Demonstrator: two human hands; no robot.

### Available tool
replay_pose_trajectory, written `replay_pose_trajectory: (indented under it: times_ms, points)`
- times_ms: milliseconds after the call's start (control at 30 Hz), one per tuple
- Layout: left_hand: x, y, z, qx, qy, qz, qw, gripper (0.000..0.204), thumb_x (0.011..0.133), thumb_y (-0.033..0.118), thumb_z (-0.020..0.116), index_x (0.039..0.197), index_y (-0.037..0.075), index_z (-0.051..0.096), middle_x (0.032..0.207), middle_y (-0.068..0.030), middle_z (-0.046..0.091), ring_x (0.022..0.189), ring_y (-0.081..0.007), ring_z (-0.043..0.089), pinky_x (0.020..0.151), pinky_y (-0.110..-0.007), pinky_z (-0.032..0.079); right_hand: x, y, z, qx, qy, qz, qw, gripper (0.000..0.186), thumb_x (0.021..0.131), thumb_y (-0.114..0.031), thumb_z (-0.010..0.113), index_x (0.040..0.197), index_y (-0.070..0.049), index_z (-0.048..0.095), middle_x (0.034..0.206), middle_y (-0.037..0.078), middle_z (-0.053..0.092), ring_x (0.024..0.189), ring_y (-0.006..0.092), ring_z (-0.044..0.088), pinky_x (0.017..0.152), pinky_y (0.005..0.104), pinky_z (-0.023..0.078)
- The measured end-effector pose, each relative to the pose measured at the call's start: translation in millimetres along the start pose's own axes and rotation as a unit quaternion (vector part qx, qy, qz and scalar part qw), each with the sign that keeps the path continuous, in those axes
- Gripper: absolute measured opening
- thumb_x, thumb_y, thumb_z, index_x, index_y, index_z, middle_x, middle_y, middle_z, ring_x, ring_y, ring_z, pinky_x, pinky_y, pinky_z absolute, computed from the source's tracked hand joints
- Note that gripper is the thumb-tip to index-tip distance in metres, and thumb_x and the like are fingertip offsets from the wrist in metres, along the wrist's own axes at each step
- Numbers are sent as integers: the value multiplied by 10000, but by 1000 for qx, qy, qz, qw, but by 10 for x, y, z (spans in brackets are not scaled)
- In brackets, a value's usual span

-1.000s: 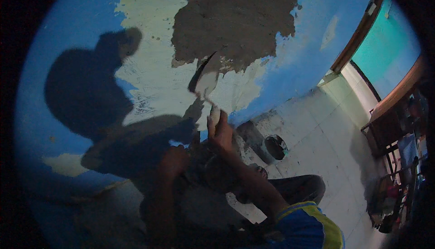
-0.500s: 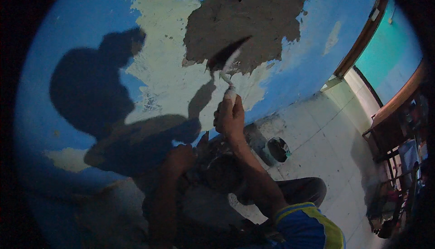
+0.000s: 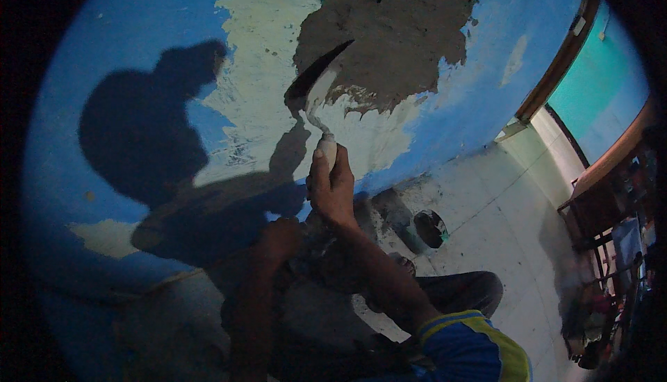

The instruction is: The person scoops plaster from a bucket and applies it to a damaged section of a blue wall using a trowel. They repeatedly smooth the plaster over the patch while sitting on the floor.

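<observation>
My right hand [image 3: 328, 184] grips the pale handle of a metal trowel [image 3: 319, 92]. Its blade is at the lower-left edge of a rough dark grey mortar patch [image 3: 385, 38], casting a dark shadow. Pale bare plaster [image 3: 253, 48] surrounds part of that patch on the blue wall [image 3: 507, 90]. My left hand [image 3: 278, 236] is low and dim, with curled fingers; what it holds, if anything, is hidden in shadow beside some dark, indistinct objects at the wall's foot.
A dark container [image 3: 431, 228] sits on the smudged tiled floor [image 3: 500, 222] right of my hands. My bent leg lies below it. A dark wood and metal furniture stack [image 3: 611, 257] stands at far right, near a doorway frame [image 3: 556, 62] and turquoise panel.
The trowel rose rightward over the mortar, then shifted left toward that patch's left edge, with my right hand following. The view has shifted slightly; my left hand stays low.
</observation>
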State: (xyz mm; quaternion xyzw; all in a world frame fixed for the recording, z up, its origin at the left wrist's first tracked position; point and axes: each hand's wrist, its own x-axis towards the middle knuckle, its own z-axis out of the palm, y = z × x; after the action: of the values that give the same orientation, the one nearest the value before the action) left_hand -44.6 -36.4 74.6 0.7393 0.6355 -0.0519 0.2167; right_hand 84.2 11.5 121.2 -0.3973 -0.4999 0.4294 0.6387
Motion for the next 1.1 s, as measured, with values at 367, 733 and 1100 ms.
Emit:
replay_pose_trajectory:
  times_ms: [367,733,1100]
  points:
    - [-141,37,-118,-71,-27,-40,996,346,926,257,534,1111,1,675,1144,-249,684,1071,-398,673,932,-509,530,-254,278,-119,-149,47,-146,977,451,1007,-236,587,1374,-11,453,928,178,678,912,208,676,798,341,526]
    - [-115,75,-125,-24,-40,-46,998,359,963,292,509,1128,11,660,1147,-249,679,1060,-417,669,927,-518,525,377,632,-409,-362,105,-151,914,533,972,-236,603,1372,61,413,1117,316,636,986,480,654,814,516,530]
    - [-59,9,79,-13,-55,-29,998,335,926,245,521,1067,21,725,1106,-214,709,1046,-377,690,926,-512,533,-280,675,-686,-137,83,17,987,332,1013,-307,585,1191,-59,456,820,101,592,671,209,593,585,357,487]
